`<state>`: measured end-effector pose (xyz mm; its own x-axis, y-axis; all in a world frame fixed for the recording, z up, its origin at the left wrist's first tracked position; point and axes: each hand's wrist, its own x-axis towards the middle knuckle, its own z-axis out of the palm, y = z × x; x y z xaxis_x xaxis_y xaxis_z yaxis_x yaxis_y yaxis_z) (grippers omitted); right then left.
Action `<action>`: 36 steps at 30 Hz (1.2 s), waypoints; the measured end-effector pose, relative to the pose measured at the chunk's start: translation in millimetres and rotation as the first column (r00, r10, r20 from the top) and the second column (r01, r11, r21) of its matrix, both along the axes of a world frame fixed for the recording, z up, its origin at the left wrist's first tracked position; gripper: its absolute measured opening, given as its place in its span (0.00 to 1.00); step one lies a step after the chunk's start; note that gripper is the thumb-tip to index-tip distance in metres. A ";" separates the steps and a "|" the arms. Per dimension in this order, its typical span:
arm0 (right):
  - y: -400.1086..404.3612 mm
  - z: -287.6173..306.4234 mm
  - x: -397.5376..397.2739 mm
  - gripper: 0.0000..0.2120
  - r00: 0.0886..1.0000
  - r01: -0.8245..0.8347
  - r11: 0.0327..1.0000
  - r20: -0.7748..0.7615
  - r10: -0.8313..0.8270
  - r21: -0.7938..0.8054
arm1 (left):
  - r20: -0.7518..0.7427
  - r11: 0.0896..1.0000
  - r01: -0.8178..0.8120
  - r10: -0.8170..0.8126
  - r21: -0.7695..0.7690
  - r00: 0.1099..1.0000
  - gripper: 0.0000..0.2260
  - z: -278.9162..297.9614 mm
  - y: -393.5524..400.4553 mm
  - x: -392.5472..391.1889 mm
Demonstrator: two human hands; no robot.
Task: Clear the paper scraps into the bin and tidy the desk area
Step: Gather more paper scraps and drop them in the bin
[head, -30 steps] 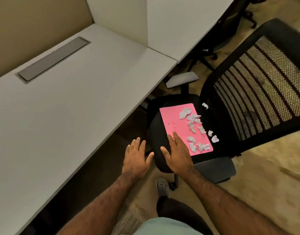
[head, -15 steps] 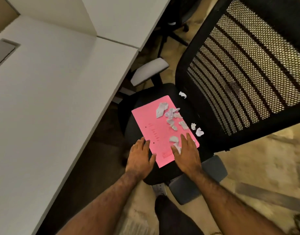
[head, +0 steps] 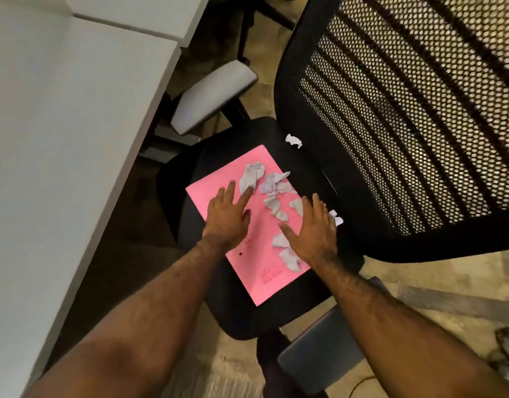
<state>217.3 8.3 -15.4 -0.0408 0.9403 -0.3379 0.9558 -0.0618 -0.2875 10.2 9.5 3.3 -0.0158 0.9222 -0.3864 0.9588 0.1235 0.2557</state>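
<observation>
A pink folder [head: 264, 278] lies on the black seat [head: 241, 314] of an office chair. Several crumpled white paper scraps [head: 272, 186] are strewn over the folder's right half. One scrap [head: 294, 140] lies on the seat beyond the folder, and another [head: 336, 218] lies on the seat at its right edge. My left hand [head: 226, 216] is flat over the folder's left part, fingers spread, fingertips reaching a scrap [head: 251, 175]. My right hand [head: 312, 229] is spread over the scraps on the right. Neither hand grips anything. No bin is in view.
A white desk [head: 60, 145] fills the left side, its edge close to the chair. The chair's mesh backrest [head: 405, 119] rises on the right, with grey armrests at the far side [head: 211, 96] and near side [head: 319, 357]. Tan floor shows around the chair.
The view has dropped closer over the chair. Both hands have moved forward from the folder's near edge onto its middle, among the scraps.
</observation>
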 end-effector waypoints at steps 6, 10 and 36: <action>6.4 -23.1 26.0 0.40 0.952 0.204 0.974 0.214 -0.220 0.097 | -0.085 0.960 0.273 -0.268 0.054 0.960 0.23 -45.7 73.6 3.5; 7.4 -35.7 25.4 0.39 0.922 0.292 0.955 0.281 -0.267 -0.050 | -0.059 0.917 0.398 -0.397 0.008 0.916 0.27 -56.7 98.4 17.8; 59.8 -69.1 17.0 0.11 0.984 -0.156 0.958 -0.043 0.171 0.243 | 0.039 0.922 0.339 -0.352 0.187 0.935 0.15 -75.3 36.5 7.3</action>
<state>234.3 68.1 -84.5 -0.2142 0.9719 -0.0974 0.9268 0.1708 -0.3344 17.5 46.1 -72.1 0.3375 0.9182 -0.2074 0.9125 -0.2650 0.3115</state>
